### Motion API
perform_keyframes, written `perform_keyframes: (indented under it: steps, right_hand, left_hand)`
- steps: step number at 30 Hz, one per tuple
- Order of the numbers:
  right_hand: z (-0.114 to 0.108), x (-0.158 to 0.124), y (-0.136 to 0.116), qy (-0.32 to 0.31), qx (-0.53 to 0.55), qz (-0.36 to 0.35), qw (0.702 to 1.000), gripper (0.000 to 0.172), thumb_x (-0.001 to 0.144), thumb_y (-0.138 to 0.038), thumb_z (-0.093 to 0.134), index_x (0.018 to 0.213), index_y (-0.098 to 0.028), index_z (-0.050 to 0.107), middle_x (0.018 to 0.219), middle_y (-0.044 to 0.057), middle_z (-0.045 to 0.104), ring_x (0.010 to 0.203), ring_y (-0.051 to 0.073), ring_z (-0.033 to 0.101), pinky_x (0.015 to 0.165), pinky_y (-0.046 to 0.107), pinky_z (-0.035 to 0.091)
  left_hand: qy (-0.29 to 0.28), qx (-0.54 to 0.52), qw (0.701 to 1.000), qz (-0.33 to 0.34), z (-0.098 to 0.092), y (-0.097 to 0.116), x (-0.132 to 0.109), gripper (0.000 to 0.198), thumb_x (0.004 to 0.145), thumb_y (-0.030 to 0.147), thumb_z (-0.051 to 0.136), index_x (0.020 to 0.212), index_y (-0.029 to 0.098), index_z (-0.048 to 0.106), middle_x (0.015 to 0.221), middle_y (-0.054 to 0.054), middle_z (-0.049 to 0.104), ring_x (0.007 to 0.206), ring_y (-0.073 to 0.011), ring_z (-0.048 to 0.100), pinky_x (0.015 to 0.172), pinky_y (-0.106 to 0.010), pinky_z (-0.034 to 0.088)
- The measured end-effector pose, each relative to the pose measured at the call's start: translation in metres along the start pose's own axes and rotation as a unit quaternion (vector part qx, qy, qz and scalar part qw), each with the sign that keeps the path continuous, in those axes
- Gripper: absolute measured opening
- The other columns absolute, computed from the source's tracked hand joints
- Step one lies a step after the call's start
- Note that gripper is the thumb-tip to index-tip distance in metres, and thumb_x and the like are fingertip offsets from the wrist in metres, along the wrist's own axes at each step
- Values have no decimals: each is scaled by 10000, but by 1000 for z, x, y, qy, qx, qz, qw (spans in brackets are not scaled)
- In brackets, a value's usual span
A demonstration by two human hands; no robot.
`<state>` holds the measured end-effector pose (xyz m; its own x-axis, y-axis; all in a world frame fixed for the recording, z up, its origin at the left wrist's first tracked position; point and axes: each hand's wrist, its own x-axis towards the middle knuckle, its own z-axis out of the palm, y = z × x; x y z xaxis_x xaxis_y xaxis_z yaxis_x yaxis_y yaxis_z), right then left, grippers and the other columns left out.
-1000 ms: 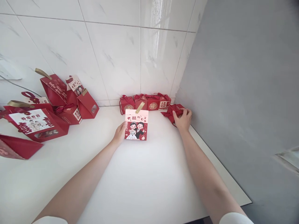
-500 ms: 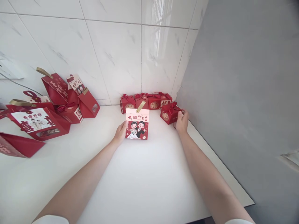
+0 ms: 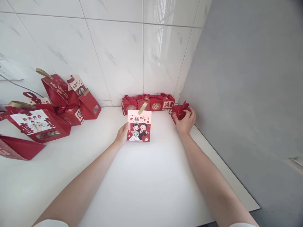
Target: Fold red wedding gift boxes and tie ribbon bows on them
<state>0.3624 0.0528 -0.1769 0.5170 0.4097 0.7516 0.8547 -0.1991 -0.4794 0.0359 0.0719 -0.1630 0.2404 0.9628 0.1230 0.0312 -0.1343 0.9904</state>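
Two hands, two wedding boxes on a white table

Both hands were taken up. The left hand (image 3: 121,134) held the couple box (image 3: 139,129), a pink-and-red carton with a printed bride and groom, at its left edge; the thumb side showed there, but the other fingers were hidden, so how firmly they gripped could not be told. The box stood near the middle of the white table (image 3: 146,176), its face to the camera, a gold strap (image 3: 142,107) at the top.

Farther right, close to the grey wall (image 3: 241,94), the right hand (image 3: 186,124) had a small red box (image 3: 177,109) pinched, thumb on the near face and fingers curled over the right side. A ribbon bow stood up from its top.

Each box looked like folded card, so likely light and fairly stiff along the edges, yet easy to dent in the flat panels. Smooth print could slip a little under dry fingers. The side edges seemed the best place to take hold; the strap would probably carry the couple box, whereas the bow might come loose if pulled.

Behind, a row of red boxes (image 3: 156,103) sat by the tiled wall (image 3: 113,56).
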Motion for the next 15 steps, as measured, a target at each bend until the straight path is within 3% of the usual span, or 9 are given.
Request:
perform_keyframes:
  steps: [4,7,9,11,15]
  right_hand:
    - [-3,4,7,32,-23,-14,999,389,825,-540,548,963,-176,535,1210,172,526,1200,323,439,1011,501,288]
    - [0,4,10,-21,-16,-12,1000,378,913,-519,410,818,-181,549,855,109,616,870,262,574,844,400,383]
    - [3,2,12,-69,-18,13,997,414,950,-477,328,743,-189,541,695,69,601,677,219,555,746,355,383]
    - [6,0,13,-92,-22,38,995,430,959,-450,295,723,-190,542,658,65,605,611,205,533,708,340,367]
    - [8,0,15,-113,4,37,993,380,953,-395,301,759,-184,550,749,87,648,703,217,565,757,348,353]
  left_hand:
    - [-4,3,1000,-1,0,1,0,669,824,689,447,1210,170,614,1173,-103,668,1066,-285,628,955,-414,478]
    - [-3,3,1000,-2,0,1,0,665,824,689,447,1211,174,612,1179,-96,666,1077,-288,624,957,-415,479]
    - [1,4,1000,-2,1,2,0,667,822,690,448,1211,173,611,1183,-97,664,1079,-290,624,959,-417,479]
    - [2,5,1000,-3,1,3,-1,677,818,697,446,1207,169,614,1189,-100,661,1083,-291,622,956,-415,482]
    - [4,11,1000,1,2,4,-2,696,808,711,443,1201,164,620,1188,-104,661,1084,-294,620,956,-414,482]
